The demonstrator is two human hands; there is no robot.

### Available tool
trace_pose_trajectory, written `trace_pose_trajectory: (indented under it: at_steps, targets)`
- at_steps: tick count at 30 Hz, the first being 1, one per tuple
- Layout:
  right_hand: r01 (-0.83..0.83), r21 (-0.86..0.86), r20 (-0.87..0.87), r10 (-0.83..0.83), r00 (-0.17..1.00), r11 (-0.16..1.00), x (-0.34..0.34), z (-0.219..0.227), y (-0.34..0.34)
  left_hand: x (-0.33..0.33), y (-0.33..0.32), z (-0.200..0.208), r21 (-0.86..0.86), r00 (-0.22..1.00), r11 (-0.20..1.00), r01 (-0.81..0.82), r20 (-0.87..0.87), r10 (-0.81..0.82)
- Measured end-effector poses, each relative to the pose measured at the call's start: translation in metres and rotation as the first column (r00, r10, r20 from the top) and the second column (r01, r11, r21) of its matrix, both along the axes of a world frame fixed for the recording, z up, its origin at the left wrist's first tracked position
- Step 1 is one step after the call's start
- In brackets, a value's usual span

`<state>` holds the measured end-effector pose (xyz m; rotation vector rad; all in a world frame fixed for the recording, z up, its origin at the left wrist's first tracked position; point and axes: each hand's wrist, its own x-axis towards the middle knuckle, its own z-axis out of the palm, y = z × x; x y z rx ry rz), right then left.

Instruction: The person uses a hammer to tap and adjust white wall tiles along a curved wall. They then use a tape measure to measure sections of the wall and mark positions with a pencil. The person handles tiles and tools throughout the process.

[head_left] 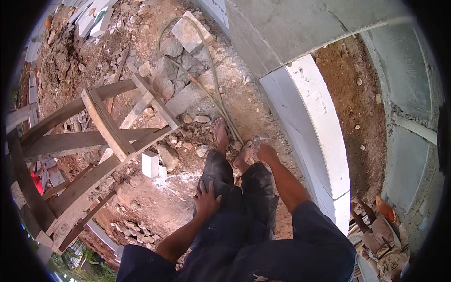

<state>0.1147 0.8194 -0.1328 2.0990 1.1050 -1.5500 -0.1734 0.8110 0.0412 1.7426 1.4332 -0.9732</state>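
Left hand (206,202) is resting on the dark trousers (218,170), fingers loosely spread, gripping nothing; right hand (267,154) is hanging low beside the right foot (242,158), fingers curled; cannot tell whether they are holding anything. One hose (191,77) is running between two feet and looping beyond. One small white block (150,165) and one smaller white piece (162,171) are lying loose left of the legs. Just right, one white block wall (319,103) is standing, seemingly laid; what is left, cannot tell. Farther out, one timber frame (110,124) is standing left, and one co-worker (378,235) is showing at lower right.
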Motion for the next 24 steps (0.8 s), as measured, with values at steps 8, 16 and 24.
trace_pose_trajectory:
  at_steps: [8, 16, 24]
  targets:
    - [-0.319, 0.170, 0.210, 0.282, 0.936, 0.932, 0.033, -0.172, 0.057, -0.030, 0.002, -0.026, 0.171, 0.998, 0.983, -0.063, -0.010, 0.066]
    - [-0.277, -0.065, 0.159, 0.284, 0.946, 0.959, 0.033, -0.098, -0.035, -0.027, 0.006, -0.014, 0.148, 0.998, 0.987, -0.056, 0.050, 0.050]
    - [0.629, 0.287, -0.016, -0.653, 0.758, 0.723, -0.011, 0.161, -0.089, 0.006, 0.110, 0.007, -0.007, 0.850, 0.916, 0.400, 0.378, -0.368]
